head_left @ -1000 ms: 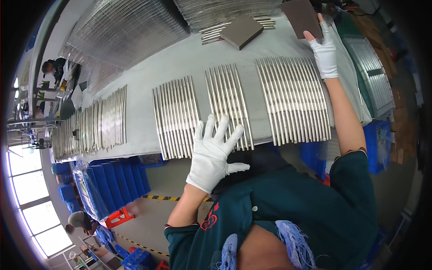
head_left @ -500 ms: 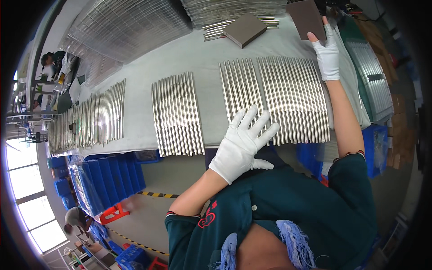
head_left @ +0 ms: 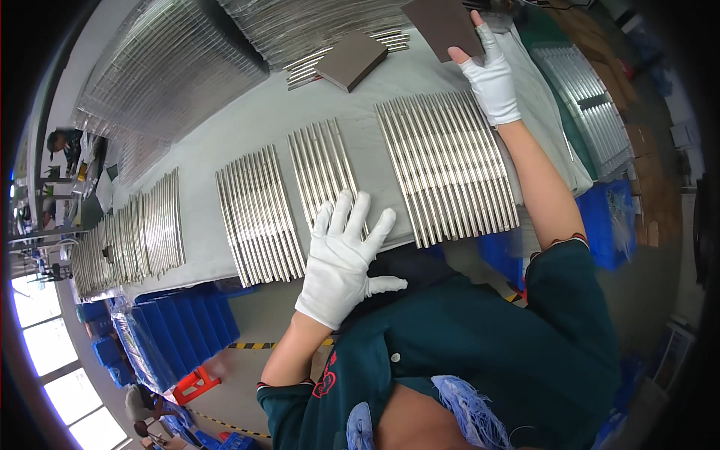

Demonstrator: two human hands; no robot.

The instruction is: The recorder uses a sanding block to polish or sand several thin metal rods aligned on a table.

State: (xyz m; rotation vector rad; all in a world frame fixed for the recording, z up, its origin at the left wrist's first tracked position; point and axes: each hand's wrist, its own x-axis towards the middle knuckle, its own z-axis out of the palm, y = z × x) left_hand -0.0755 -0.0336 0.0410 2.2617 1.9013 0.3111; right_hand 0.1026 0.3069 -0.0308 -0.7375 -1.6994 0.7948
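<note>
The surface (head_left: 225, 135), under a pale cloth, runs across the view and carries everything under inspection. At its far side stand clear trays in two stacks: the left stack (head_left: 172, 75), and the rear stack (head_left: 322, 26) beside it. Below the near edge, to the left, are blue bins (head_left: 187, 322).

Metal rods lie on the cloth in four groups, each set side by side with ends toward the person. The right group (head_left: 450, 169) is wide and tightly packed. The far-left group (head_left: 127, 236) is less even. The middle-left group (head_left: 259, 217) is neatly aligned; the narrow group (head_left: 322, 169) lies between it and the right group, with a gap on either side.

Left hand (head_left: 337, 262), gloved: palm down, grip spread wide — fingers over the near ends of the narrow group, thumb out to the right. Firm contact cannot be confirmed.

Right hand (head_left: 491, 82), gloved with bare thumb and finger tips: grip closed on the edge of the brown held block (head_left: 442, 30), above the far right of the surface.

A second block (head_left: 352, 60) rests at a slant on loose rods (head_left: 300, 71) before the rear stack. Smallest noted — a dark item (head_left: 106, 254) on the far-left group, too small to identify.
</note>
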